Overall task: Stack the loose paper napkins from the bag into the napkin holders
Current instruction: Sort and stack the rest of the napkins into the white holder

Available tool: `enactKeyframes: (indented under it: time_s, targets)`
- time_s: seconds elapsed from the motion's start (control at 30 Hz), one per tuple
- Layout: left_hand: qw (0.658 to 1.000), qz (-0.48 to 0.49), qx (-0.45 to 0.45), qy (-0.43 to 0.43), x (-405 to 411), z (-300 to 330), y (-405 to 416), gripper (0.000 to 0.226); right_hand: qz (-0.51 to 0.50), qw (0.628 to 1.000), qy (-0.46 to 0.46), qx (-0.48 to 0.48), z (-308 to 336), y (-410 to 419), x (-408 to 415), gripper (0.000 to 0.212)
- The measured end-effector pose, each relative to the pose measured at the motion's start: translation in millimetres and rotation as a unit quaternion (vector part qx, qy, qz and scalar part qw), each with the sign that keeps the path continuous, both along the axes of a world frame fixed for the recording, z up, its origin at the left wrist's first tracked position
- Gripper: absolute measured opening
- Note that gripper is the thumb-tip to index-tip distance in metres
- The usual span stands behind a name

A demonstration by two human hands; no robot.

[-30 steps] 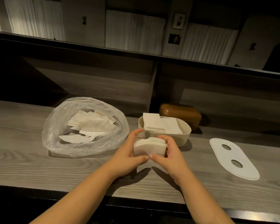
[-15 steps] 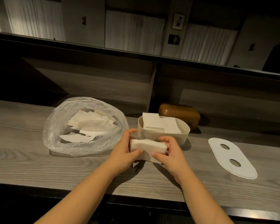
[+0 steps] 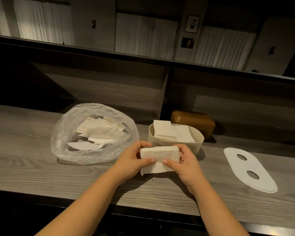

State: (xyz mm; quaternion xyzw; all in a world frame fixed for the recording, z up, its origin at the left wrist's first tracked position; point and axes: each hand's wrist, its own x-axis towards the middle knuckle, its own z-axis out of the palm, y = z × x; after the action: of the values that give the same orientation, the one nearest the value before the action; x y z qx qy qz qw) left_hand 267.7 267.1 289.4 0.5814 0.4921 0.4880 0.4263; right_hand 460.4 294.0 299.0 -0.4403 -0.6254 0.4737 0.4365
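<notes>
Since the earlier frames the stack of napkins (image 3: pixel 159 155) is sitting flatter and wider between the hands, and one sheet is now hanging out below its front edge. The left hand (image 3: pixel 132 160) is gripping the stack's left end, thumb across the front, fingers curled behind. The right hand (image 3: pixel 186 161) is gripping the right end the same way; how far its fingers are wrapping the back is hard to tell from this angle.

Risk, as a judgement: the trailing bottom sheet is likely to fold under or slip free when the stack goes in, and an uneven squeeze could fan the whole pile.

The stack is hovering above the counter (image 3: pixel 41 167), just in front of the cream holder (image 3: pixel 175 142), which is already carrying napkins. The bag (image 3: pixel 92 133) with loose napkins is lying to the left, the holder's lid (image 3: pixel 249 169) well to the right, a brown holder (image 3: pixel 192 121) behind.
</notes>
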Motion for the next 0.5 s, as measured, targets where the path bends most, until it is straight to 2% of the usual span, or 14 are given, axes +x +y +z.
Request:
enactKeyframes:
  time_s: [0.1,0.27,0.33,0.43,0.5]
  targets:
    - [0.996,-0.044,-0.06,-0.04,-3,13,-2,0.038,-0.002,0.999,0.029,-0.038,16,-2,6,0.036]
    - [0.973,-0.171,-0.125,0.092,2,67,4,0.032,0.084,0.985,-0.151,-0.014,73,4,15,0.035]
    - [0.98,-0.153,-0.092,0.093,13,82,11,0.033,0.045,0.994,-0.102,0.001,91,13,17,0.034]
    - [0.996,-0.053,-0.037,0.059,33,92,28,0.039,-0.001,0.997,0.036,-0.066,103,25,19,0.03]
    - [0.996,-0.04,-0.017,0.083,43,95,41,0.04,-0.011,0.995,0.042,-0.09,103,34,20,0.031]
